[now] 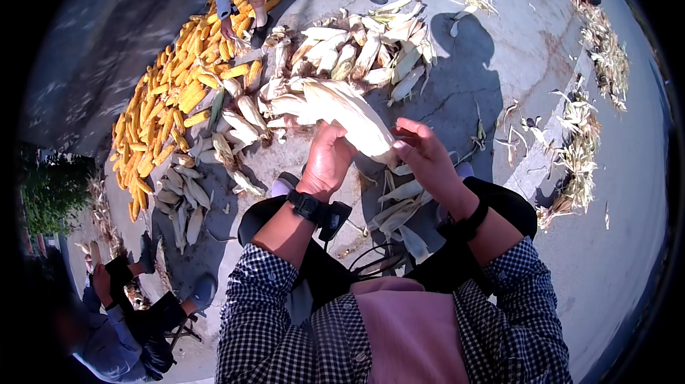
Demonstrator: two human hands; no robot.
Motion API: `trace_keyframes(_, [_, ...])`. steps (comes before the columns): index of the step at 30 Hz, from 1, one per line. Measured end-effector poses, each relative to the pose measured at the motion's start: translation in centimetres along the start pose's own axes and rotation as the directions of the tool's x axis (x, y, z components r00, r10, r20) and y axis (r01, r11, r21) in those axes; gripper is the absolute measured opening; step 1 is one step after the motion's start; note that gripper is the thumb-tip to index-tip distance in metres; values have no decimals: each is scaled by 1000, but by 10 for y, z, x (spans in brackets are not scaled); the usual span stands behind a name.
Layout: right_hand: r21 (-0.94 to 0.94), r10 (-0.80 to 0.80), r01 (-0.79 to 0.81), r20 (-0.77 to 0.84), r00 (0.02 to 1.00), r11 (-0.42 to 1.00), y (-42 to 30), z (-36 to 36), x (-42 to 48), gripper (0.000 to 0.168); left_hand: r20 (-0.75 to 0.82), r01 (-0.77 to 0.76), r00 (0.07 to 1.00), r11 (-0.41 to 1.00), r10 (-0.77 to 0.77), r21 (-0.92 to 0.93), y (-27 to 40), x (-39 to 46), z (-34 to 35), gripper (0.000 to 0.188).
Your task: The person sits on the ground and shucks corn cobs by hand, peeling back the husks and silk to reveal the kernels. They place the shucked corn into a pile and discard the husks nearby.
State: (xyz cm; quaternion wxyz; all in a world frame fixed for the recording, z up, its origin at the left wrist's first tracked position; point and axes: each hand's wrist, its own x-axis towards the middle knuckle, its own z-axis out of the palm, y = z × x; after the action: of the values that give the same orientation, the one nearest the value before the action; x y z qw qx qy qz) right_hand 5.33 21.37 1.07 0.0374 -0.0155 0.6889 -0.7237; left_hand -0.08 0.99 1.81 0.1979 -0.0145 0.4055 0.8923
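Note:
An ear of corn in a pale husk (pixel 353 116) lies slantwise between my hands, its lower right end close to my body. My left hand (pixel 327 158) holds it from below, thumb along its side. The fingers of my right hand (pixel 420 148) are bent at its lower right end, thumb on or very near the husk; whether they grip it is unclear. Just beyond is a pile of unhusked corn ears (pixel 342 52). Loose husks (pixel 401 207) lie on the ground between my feet.
Yellow husked corn cobs (pixel 166 111) form a long heap at the left. Another person's hand (pixel 227 28) reaches to it at the top. A seated person (pixel 123 325) holds an ear at the lower left. More husk piles (pixel 580 154) line the concrete at the right.

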Motion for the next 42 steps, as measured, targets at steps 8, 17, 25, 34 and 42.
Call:
trace_keyframes(8, [106,43,-55,108,993,993,1,1,-1,41,59,42,997,999,-43,16,-2,1,3,54])
trace_keyframes(17, [187,150,-158,55,987,970,-19,1,-3,24,18,60,998,990,-59,-126,4,-1,6,56])
trace_keyframes(25, [378,164,-172,55,985,909,-22,3,-4,28,-66,8,998,991,-17,-133,4,1,4,40])
trace_keyframes(34, [-55,211,-204,200,957,977,-23,-3,-3,29,-152,-84,985,996,79,-27,3,5,-10,49])
trace_keyframes(42, [-245,313,-265,184,932,933,15,0,4,30,-130,-149,977,978,169,144,8,3,-2,49])
